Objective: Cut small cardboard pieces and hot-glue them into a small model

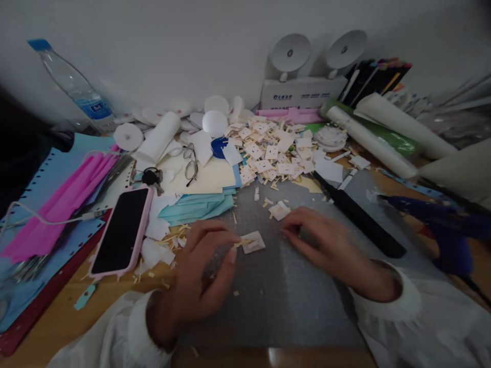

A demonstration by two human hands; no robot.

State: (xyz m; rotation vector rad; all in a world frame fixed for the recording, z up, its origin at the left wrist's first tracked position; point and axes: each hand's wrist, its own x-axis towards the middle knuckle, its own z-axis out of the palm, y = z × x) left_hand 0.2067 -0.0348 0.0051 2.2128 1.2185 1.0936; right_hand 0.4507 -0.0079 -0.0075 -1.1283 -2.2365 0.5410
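Note:
My left hand (205,271) curves over the grey mat (276,306), its index finger and thumb a little apart. The index fingertip is at the edge of a small cream square card (253,242) with a narrow strip on it; whether they touch I cannot tell. My right hand (318,240) is held to the right with thumb and fingertips drawn together, and anything between them is too small to make out. Just beyond those fingertips lies another small white piece (279,210). A heap of similar square cards (264,153) with slits and thin strips spreads across the back of the mat.
Left are a pink-cased phone (121,230), keys (151,176), eyeglasses (191,166), teal folded sheets (199,204) and a plastic bottle (92,99). Right are a long black-handled tool (364,217), a blue glue gun (441,225) and white rolls (372,140). A two-headed lamp (303,92) stands behind.

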